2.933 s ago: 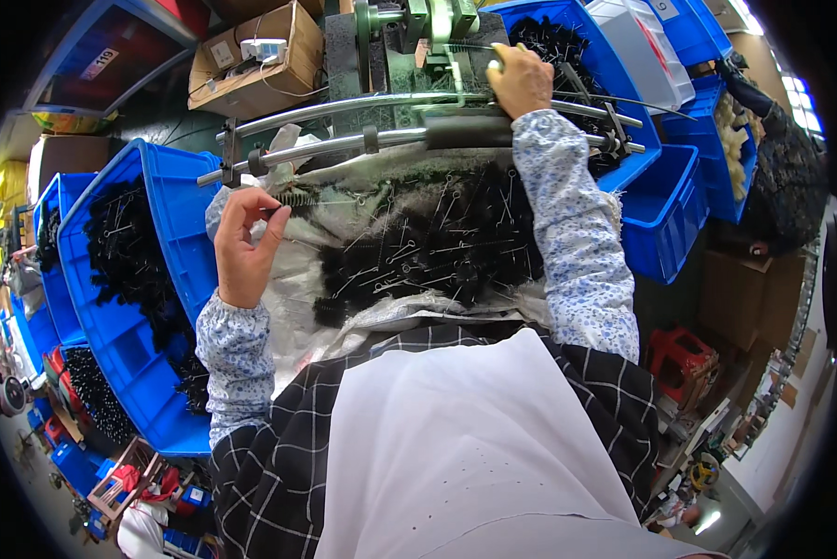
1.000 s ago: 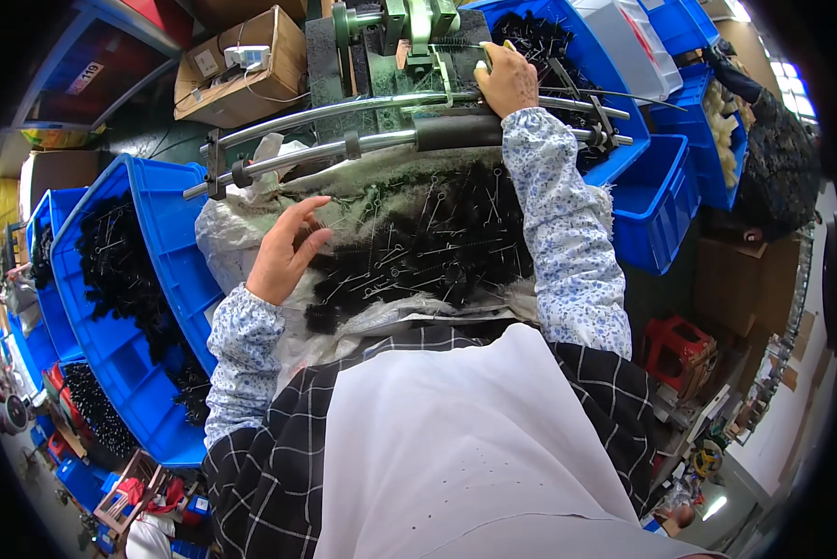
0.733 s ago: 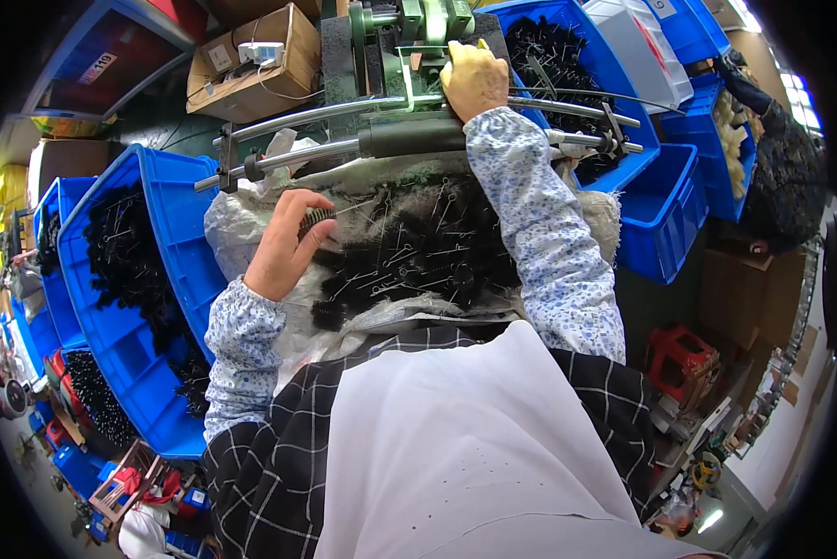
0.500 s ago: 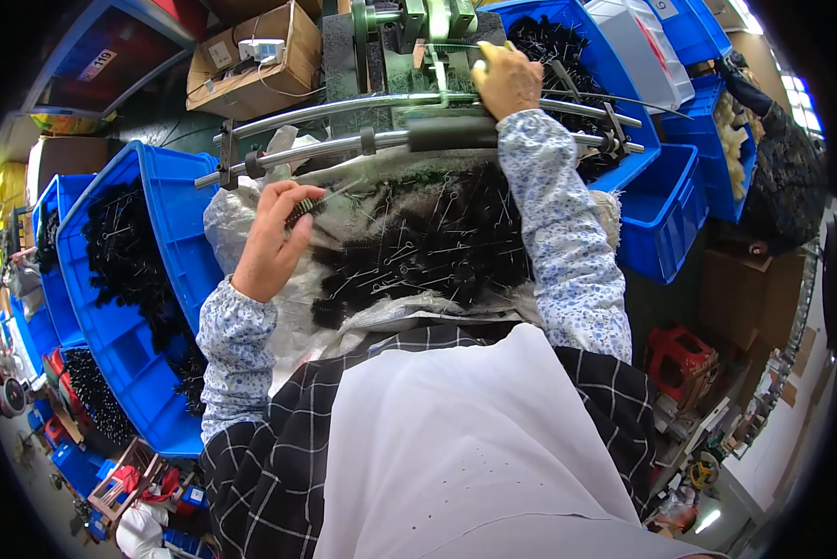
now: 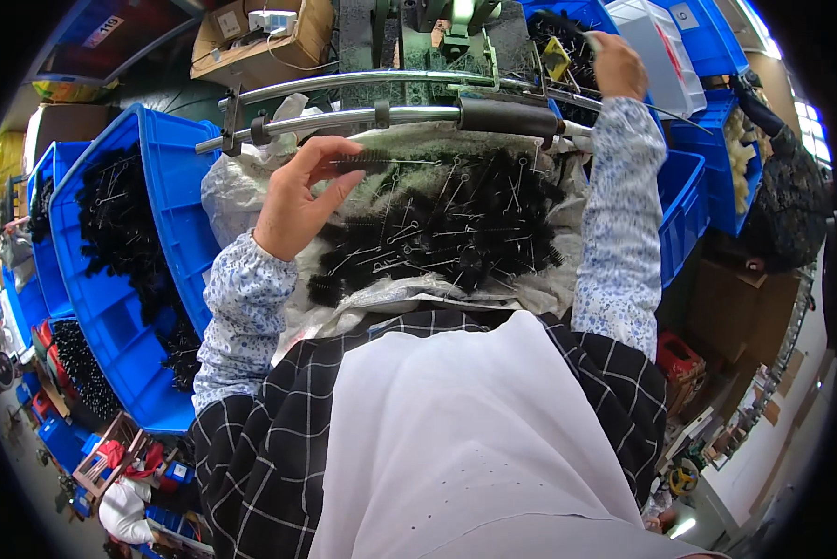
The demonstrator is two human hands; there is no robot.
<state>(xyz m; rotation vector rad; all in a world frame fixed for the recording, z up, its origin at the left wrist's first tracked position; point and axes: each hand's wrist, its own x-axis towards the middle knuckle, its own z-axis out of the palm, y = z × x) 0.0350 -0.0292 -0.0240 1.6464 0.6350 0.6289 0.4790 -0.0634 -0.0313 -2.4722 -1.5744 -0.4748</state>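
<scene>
The left hand [image 5: 297, 200] pinches a black wire brush [image 5: 381, 164] above the brush pile [image 5: 446, 233].

We're in a small factory workshop: big blue plastic bins [image 5: 111, 270] heaped with black wire brushes, a green machine [image 5: 437, 37] just beyond them, cardboard boxes [image 5: 260, 42] beside that machine.

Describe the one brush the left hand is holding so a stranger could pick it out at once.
Find the curved metal bar across the top of the pale sack heaped with black bristle brushes. Just below it, the left hand pinches one black wire-stemmed brush. It alone is lifted clear of the heap, lying level.
</scene>
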